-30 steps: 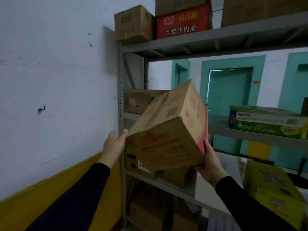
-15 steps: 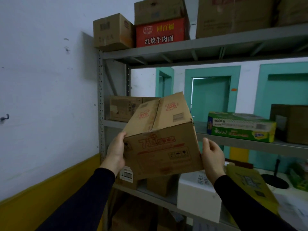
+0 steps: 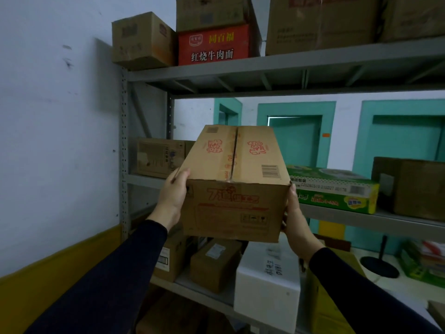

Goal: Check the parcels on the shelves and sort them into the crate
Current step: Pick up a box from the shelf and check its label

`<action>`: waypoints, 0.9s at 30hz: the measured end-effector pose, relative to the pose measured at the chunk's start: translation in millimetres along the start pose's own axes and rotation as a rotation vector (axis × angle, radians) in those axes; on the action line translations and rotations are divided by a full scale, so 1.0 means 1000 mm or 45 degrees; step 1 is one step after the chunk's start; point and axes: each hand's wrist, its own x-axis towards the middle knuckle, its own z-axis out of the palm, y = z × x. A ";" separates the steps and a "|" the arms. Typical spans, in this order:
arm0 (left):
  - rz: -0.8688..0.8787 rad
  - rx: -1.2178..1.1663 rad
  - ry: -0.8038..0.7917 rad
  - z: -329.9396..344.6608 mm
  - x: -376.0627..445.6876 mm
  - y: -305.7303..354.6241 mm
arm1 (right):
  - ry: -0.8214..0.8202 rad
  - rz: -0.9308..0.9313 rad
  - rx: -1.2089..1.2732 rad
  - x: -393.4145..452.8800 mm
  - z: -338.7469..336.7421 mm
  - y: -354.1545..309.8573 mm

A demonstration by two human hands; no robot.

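Item: cardboard parcel [image 3: 234, 189], brown with red print, taped top seam, held in the air in front of the shelving [image 3: 289, 66].
Grip, left: left hand [image 3: 172, 197] clasps the near left edge, thumb curled over the top corner.
Grip, right: right hand [image 3: 295, 221] presses flat against the right side; fingertips hidden.
Below the grip: small cartons [image 3: 214, 263] and a white box [image 3: 267, 283].
Risk: squeeze hold with nothing underneath; slackening likely drops it onto those.
Crate: not in view.
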 end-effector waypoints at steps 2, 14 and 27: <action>-0.019 0.016 -0.027 0.007 0.017 -0.003 | -0.011 0.022 0.029 0.020 -0.006 0.003; -0.196 0.142 -0.324 0.030 0.184 -0.022 | 0.194 0.063 0.127 0.154 0.018 0.034; -0.109 0.020 -0.605 0.025 0.304 -0.106 | 0.494 0.069 0.033 0.265 0.041 0.082</action>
